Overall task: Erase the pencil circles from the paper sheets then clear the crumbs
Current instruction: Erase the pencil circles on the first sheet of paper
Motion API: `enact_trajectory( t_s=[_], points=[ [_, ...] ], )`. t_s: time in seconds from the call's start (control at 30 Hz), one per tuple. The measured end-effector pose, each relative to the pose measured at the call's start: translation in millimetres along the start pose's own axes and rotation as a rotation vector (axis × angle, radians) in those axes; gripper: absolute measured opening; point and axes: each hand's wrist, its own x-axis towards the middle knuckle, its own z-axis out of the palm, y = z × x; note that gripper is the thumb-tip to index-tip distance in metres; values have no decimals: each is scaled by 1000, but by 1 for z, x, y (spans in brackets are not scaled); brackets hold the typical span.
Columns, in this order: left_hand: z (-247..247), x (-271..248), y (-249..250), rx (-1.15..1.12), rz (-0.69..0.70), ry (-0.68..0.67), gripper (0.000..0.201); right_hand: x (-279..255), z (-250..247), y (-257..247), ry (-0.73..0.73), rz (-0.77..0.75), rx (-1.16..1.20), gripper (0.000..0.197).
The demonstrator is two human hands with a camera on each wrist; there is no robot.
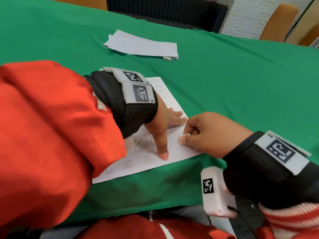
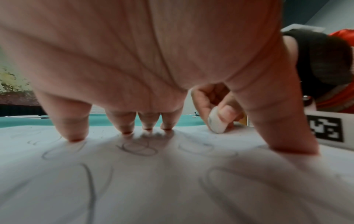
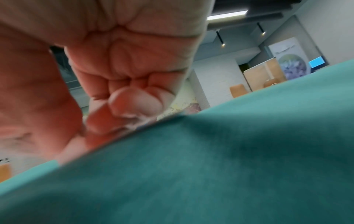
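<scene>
**Eraser on sheet, L hand pinning**

R hand [image 1: 205,133] pinches eraser [image 2: 217,123] w/ thumb + fingers; L-wrist view shows it touching the paper sheet [image 1: 165,163], head view shows only a sliver. L hand [image 1: 160,128] splayed, fingertips [image 2: 75,136] pressing sheet. Pencil circles [image 1: 140,146] remain. R-wrist view: mostly green cloth [image 3: 229,166].

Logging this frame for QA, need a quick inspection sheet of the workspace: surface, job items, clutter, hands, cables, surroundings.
Surface: green cloth over the table.
Job's things: paper sheet with pencil circles, many unerased; white eraser touching the sheet.
Clutter: paper stack farther back, a second eraser at its edge.
Grippers: left hand presses the sheet with spread fingertips; right hand pinches the white eraser.
Cables: black lead from the right wrist camera.
Surroundings: wooden chairs, white brick wall.
</scene>
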Motion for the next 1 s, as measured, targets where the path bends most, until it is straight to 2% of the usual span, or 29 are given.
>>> enact_trajectory(
  t_s=[0.13,0.47,0.63,0.77,0.9,1.0],
  points=[
    [0,0,1,-6,2,-2,118,-4,2,-1,-62,-49,13,20],
    [0,1,0,3,-8,-9,121,0,-2,5,-17,-7,59,20],
    [0,1,0,0,-4,-12,120,-5,-1,4,-70,-50,44,15],
    [-1,-1,0,11,-26,-22,121,-5,-4,14,-12,7,53,20],
    [-1,-1,0,3,-24,-31,121,-10,-1,11,-71,-36,55,16],
    [-1,-1,1,13,-30,-35,121,-7,-3,16,1,4,49,18]
  ],
)
